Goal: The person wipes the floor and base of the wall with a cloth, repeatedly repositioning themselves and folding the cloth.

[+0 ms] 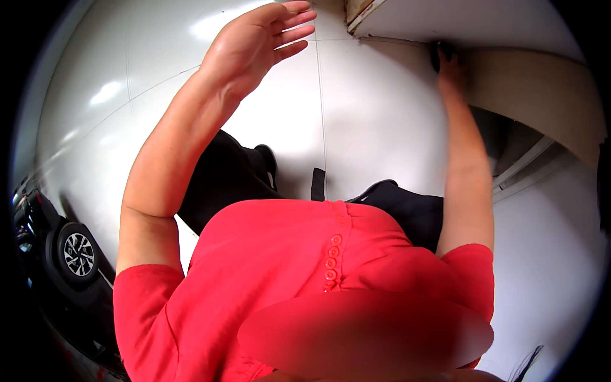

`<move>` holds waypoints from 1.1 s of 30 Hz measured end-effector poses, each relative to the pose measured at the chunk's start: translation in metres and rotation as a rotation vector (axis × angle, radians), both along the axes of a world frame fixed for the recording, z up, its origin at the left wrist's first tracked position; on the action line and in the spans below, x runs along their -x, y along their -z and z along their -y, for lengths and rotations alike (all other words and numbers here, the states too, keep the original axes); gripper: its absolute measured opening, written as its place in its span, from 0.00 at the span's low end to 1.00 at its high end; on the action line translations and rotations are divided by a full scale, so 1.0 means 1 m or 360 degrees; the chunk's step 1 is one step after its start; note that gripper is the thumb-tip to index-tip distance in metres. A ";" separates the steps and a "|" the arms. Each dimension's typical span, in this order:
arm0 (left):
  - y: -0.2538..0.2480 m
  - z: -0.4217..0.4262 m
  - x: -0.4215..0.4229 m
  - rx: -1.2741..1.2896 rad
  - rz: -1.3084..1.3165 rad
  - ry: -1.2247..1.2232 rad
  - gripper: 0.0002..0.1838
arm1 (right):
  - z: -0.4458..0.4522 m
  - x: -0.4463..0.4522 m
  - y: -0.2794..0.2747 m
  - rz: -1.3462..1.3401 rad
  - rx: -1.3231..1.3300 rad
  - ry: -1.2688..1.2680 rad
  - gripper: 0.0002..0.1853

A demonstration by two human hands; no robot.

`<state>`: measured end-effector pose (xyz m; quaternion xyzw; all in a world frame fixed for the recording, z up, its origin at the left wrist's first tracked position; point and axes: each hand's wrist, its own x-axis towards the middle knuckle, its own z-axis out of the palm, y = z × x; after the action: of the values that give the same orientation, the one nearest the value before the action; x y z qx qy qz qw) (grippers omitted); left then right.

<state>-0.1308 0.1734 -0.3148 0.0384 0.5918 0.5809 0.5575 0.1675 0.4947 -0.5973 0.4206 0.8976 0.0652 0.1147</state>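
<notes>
My left hand (270, 41) is raised at the top, left of centre, over the pale tiled floor (280, 102). Its fingers are spread slightly apart and point right, with nothing seen in them. At the upper right, my right hand (452, 67) has its fingers round a small black object (438, 56), beside a beige panel (528, 79). This hand is small and slightly blurred, and what the object is cannot be made out. Below the arms are my red shirt (273, 254) with a row of buttons and black legwear (223, 172).
A dark car with a spoked wheel (79, 254) stands at the lower left. A short black strip (318, 184) lies between my legs. Under the beige panel at the right is a dark opening (493, 137) with pale rails. A pale surface (420, 22) juts in at the top right.
</notes>
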 end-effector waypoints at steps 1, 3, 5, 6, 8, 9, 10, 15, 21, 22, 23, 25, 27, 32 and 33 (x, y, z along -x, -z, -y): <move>-0.001 -0.002 -0.001 -0.0014 0.0008 0.0004 0.26 | -0.010 0.002 -0.016 -0.0038 -0.0036 0.0048 0.37; -0.004 -0.003 -0.003 0.0023 -0.0025 -0.0023 0.24 | -0.001 0.012 -0.044 0.0057 0.0004 -0.0012 0.36; -0.001 0.002 -0.004 0.0000 -0.0173 0.0034 0.24 | 0.016 0.011 -0.037 0.0079 0.0020 -0.0200 0.36; 0.002 0.004 -0.003 -0.0015 -0.0324 0.0085 0.25 | 0.027 0.003 -0.014 0.0018 -0.0014 -0.0333 0.35; 0.005 0.004 -0.004 -0.0018 -0.0330 0.0076 0.25 | 0.052 -0.003 -0.005 0.0177 0.0287 -0.0682 0.33; 0.006 0.003 -0.004 -0.0003 -0.0338 0.0067 0.25 | 0.062 -0.005 -0.013 0.0296 0.0311 -0.0712 0.33; 0.007 0.002 -0.002 -0.0005 -0.0346 0.0068 0.25 | 0.049 -0.008 -0.003 0.0289 0.0306 -0.0712 0.33; 0.011 0.000 -0.003 0.0017 -0.0340 0.0106 0.24 | 0.009 -0.003 -0.033 0.0294 0.0210 0.0203 0.34; 0.013 0.001 0.003 -0.0018 -0.0356 0.0123 0.25 | 0.086 -0.012 -0.032 0.0172 0.0366 -0.0513 0.37; 0.013 0.003 0.003 -0.0017 -0.0352 0.0127 0.25 | 0.108 -0.010 -0.033 0.0361 0.0386 -0.0696 0.38; 0.015 0.004 0.004 -0.0069 -0.0315 0.0180 0.24 | 0.116 -0.013 -0.031 0.0381 0.0457 -0.0684 0.40; 0.015 0.004 0.006 -0.0106 -0.0281 0.0237 0.24 | 0.111 -0.022 -0.017 0.0382 0.0444 -0.0727 0.41; 0.012 0.000 0.006 -0.0036 0.0084 0.0020 0.21 | 0.073 -0.035 -0.003 0.0446 0.0269 -0.0535 0.39; 0.010 0.005 0.012 -0.0098 0.0093 -0.0023 0.19 | 0.013 -0.052 -0.019 0.0306 0.0024 -0.0303 0.31; 0.013 0.004 0.014 -0.0094 0.0122 -0.0034 0.19 | 0.029 -0.035 -0.044 0.0476 0.0188 -0.0261 0.30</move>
<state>-0.1453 0.1694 -0.3276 0.0262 0.5531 0.6050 0.5721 0.2022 0.4652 -0.5529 0.3242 0.9040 0.0833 0.2659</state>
